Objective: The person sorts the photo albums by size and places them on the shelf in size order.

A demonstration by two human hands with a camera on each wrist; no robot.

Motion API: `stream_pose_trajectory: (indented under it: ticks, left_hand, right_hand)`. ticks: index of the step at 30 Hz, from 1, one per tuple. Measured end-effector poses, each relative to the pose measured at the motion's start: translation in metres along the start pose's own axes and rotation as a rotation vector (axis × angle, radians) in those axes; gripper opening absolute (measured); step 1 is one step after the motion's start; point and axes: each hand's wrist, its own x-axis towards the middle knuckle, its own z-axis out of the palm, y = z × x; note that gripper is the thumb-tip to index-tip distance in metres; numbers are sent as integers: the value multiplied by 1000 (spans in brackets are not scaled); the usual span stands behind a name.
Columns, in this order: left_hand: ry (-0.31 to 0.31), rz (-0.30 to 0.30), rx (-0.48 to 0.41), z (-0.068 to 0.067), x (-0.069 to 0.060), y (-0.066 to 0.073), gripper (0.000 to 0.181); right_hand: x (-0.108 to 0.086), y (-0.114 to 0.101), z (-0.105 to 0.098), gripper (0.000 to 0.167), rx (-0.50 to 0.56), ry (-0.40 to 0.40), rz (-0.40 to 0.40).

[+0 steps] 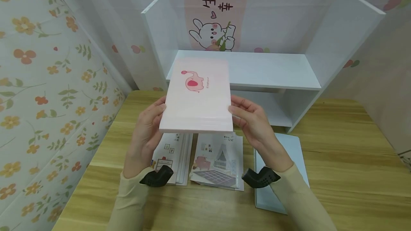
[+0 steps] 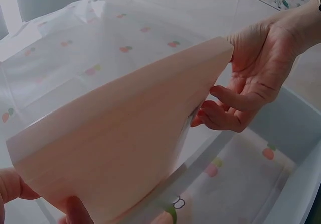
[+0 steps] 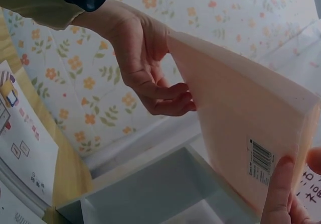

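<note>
A pale pink notebook [image 1: 199, 106] with a pink elephant on its cover is held up between both hands, in front of a white shelf [image 1: 266, 67]. My left hand [image 1: 146, 131] grips its left edge, thumb on the front and fingers behind. On the right edge my right hand [image 1: 257, 126] pinches it the same way. The right wrist view shows the notebook's underside [image 3: 241, 128] with a barcode label, and fingers of both hands touching it. In the left wrist view the notebook [image 2: 120, 118] hangs tilted above the shelf.
On the wooden table [image 1: 350, 174] lie a stack of illustrated booklets [image 1: 171, 156], a second stack [image 1: 216, 163] beside it, and a light blue book or box [image 1: 273, 197] under the right forearm. Upright shelf sides [image 1: 343, 42] stand behind; patterned curtains [image 1: 41, 92] hang around.
</note>
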Motion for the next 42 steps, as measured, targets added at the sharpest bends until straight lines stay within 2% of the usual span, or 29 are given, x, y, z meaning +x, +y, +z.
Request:
stream_pose_trajectory:
  ticks: [11, 25, 36, 42]
  left_hand:
    - [2, 17, -12, 0, 12, 0, 35]
    - [19, -12, -29, 1, 27, 3, 51]
    - [12, -18, -108, 4, 39, 6, 53]
    - [0, -46, -171, 4, 45, 6, 49]
  right_hand:
    - [9, -1, 1, 38, 25, 11, 12]
    - [20, -3, 3, 39, 31, 27, 4]
    - [25, -5, 5, 42, 76, 36, 3]
    - [27, -4, 6, 43, 76, 29, -12]
